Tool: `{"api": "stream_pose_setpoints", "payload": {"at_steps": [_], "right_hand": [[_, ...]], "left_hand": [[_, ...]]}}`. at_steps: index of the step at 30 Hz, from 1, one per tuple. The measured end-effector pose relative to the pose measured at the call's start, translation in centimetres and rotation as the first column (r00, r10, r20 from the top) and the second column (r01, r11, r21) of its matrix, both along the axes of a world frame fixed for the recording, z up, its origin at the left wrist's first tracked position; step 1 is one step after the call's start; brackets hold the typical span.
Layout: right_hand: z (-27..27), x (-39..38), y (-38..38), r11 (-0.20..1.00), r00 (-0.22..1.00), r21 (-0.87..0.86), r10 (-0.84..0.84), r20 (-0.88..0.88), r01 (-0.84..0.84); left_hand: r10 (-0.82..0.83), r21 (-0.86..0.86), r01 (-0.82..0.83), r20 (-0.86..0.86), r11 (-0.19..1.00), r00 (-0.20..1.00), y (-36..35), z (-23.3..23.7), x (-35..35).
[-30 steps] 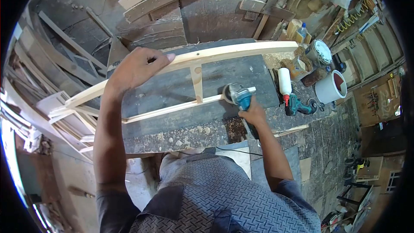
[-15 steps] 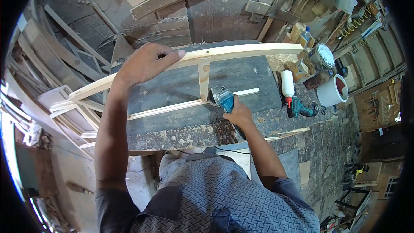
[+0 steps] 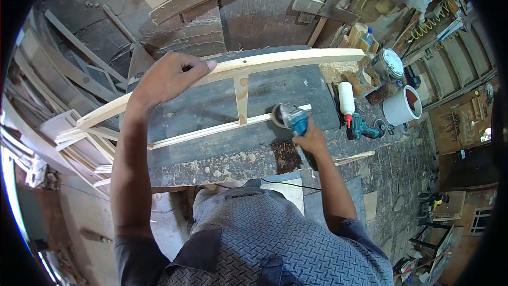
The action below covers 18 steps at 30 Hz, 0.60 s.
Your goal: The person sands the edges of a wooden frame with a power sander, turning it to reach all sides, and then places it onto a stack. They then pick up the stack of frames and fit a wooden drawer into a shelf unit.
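A pale wooden frame point(image 3: 286, 58) lies across the dark bench board, with a long curved rail at the far side. A crosspiece point(image 3: 242, 95) joins that rail to a thinner lower strip point(image 3: 198, 135). My left hand point(image 3: 168, 77) grips the curved rail left of the crosspiece, thumb along its top. In my right hand point(image 3: 311, 139) is a teal angle grinder point(image 3: 296, 122). Its disc end is at the lower strip, right of the crosspiece, and overlaps the strip in this view.
Right on the workbench point(image 3: 222, 172) are a white glue bottle point(image 3: 346, 98), a teal cordless drill point(image 3: 362, 127), a white bucket point(image 3: 400, 105) and a paint can point(image 3: 389, 63). Wooden frames point(image 3: 90, 137) lean at left. A power cord point(image 3: 291, 184) runs along the bench's near edge.
The grinder has moved right along the lower strip, away from the crosspiece. My left hand keeps its hold on the curved rail. The whole view has shifted slightly.
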State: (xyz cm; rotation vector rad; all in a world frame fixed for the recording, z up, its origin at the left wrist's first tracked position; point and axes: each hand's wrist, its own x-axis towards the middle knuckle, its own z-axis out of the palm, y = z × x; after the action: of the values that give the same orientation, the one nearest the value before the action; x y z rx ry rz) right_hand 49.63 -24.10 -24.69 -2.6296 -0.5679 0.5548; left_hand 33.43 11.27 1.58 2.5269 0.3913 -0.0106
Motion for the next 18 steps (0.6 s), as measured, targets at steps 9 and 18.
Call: {"api": "stream_pose_setpoints", "payload": {"at_steps": [9,18], "right_hand": [[-1.6,4.3,-4.0,0.967,0.967,0.145,-0.228,0.117,0.210],[0.0,-2.6,4.9,0.998,0.998,0.000,0.061,-0.025,-0.061]], "left_hand": [[-0.009,0.003,0.009,0.104,1.000,0.995,0.2,-0.9,-0.2],[-0.014,-0.008,0.015,0.131,1.000,0.991,-0.1,-0.9,-0.4]]}}
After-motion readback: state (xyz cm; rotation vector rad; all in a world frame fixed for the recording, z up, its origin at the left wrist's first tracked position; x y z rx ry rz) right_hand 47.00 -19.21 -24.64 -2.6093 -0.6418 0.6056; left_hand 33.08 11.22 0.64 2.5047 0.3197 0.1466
